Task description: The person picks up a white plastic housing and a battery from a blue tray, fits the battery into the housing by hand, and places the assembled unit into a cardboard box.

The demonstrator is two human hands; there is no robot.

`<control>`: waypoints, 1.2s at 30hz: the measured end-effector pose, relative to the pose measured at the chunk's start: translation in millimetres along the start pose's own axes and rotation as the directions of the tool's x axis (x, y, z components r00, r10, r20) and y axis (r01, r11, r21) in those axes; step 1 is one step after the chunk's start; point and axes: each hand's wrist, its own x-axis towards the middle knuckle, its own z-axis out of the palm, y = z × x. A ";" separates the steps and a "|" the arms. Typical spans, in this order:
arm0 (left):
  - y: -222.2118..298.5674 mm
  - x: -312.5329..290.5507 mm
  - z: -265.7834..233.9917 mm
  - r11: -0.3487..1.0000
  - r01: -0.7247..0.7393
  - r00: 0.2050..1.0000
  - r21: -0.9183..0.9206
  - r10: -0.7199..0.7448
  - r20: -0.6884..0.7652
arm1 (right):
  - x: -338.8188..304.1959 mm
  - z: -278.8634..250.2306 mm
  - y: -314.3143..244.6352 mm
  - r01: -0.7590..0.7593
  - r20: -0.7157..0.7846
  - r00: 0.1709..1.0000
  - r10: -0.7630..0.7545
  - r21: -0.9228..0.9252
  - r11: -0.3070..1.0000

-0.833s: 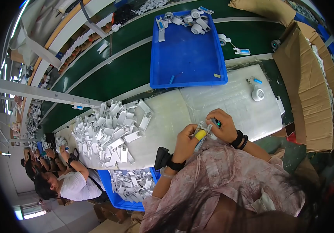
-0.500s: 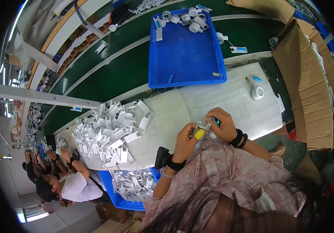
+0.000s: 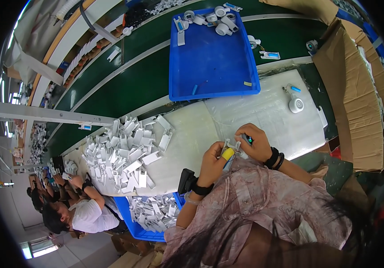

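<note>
My left hand [image 3: 211,164] is closed on a small white plastic housing [image 3: 233,144], held just in front of my body. A yellow cover [image 3: 228,154] wraps one of its fingertips. Close by on the right, my right hand [image 3: 255,144] curls its fingers around the other side of the same piece. A small dark part with a green glint [image 3: 248,139] shows at those fingers; its kind is unclear. Left of my hands, a heap of white plastic housings [image 3: 129,152] covers the table. A round white fan head with a wired blue cell [image 3: 296,105] lies to the right.
A blue tray [image 3: 214,67] with several white fan heads [image 3: 221,22] at its far end lies ahead. Below the heap stands a blue bin [image 3: 145,233] of white housings. A cardboard box [image 3: 352,98] rises at right. A co-worker in white [image 3: 93,216] works at far left.
Both hands hold nearly the same pose around the white housing, with only slight finger movement. The view has shifted a little. The tray, heap and fan head stay in place.
</note>
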 end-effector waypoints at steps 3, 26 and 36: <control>5.6 1.3 2.1 1.000 0.001 1.000 -0.012 -0.001 0.007 | 0.8 -2.7 -1.8 0.004 -0.011 1.000 -0.004 -0.007 1.000; 57.4 107.5 -170.5 0.944 -0.151 0.774 0.294 0.298 -0.559 | 118.8 -123.6 109.8 -0.195 -0.170 0.976 0.139 -0.379 0.905; 17.2 240.1 -303.5 0.951 -0.200 0.552 0.235 0.307 -0.775 | 204.4 -140.3 261.6 -0.165 -0.115 0.985 0.127 -0.830 0.533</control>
